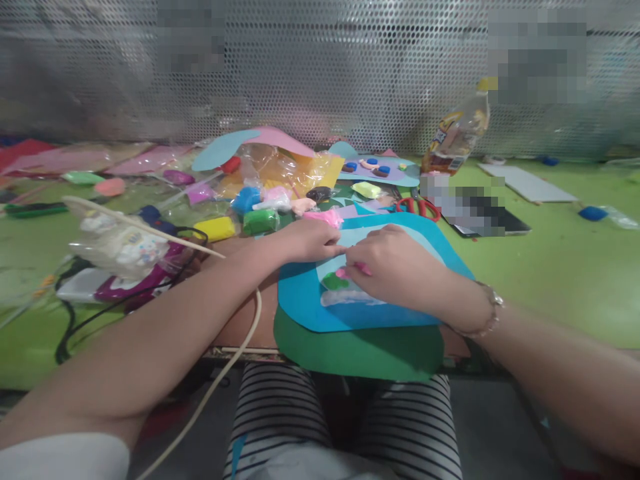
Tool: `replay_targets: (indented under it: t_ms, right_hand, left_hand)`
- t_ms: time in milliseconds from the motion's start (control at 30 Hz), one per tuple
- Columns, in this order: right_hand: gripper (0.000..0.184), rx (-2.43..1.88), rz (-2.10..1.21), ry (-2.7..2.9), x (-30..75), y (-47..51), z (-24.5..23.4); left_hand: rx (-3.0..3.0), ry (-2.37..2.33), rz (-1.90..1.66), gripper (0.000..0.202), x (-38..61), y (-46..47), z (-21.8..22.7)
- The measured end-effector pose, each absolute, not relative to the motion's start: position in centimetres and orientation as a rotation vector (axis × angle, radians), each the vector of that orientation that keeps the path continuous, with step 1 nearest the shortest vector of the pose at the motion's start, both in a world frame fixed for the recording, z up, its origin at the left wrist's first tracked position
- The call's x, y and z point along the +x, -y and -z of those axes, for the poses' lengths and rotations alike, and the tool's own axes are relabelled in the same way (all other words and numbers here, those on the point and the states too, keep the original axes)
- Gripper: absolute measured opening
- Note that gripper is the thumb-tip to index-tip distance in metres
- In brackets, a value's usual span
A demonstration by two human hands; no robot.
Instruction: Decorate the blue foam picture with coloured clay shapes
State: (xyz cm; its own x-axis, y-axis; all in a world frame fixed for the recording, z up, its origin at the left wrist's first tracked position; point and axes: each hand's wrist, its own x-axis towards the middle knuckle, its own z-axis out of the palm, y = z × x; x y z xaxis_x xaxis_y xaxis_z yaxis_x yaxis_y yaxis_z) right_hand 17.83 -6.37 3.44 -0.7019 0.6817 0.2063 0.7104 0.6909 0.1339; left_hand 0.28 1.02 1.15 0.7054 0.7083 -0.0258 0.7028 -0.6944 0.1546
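My left hand [316,240] comes in over the blue card [303,297], its fingers closed and the index fingertip meeting my right hand [387,261]. That right hand is curled over the light blue panel on the card, fingers closed; whatever sits between the fingertips is hidden. A bit of pink clay [363,268] shows under its curled fingers. Beside it on the panel lie a green clay patch [335,281] and a whitish clay strip [350,298]. Dark green card [360,350] sticks out below the blue one, over the table edge. A pink clay packet [325,217] lies just behind my left hand.
Clay packets, among them yellow [216,229] and green [261,221], lie behind my left arm. A cream cable [253,323] runs under that arm near a purple-and-white device [120,283]. Red-handled scissors [423,209], a phone [487,217] and a bottle [457,133] stand or lie at back right.
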Motion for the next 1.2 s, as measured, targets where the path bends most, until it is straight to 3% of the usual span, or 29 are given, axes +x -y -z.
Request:
replay_targets:
  t_ms: [1200]
  right_hand:
    - [0.030,-1.135,0.307,2.760,17.84,6.38,-3.83]
  left_hand:
    - [2.764,-1.147,-0.058,0.030,0.27,-1.04,-1.01]
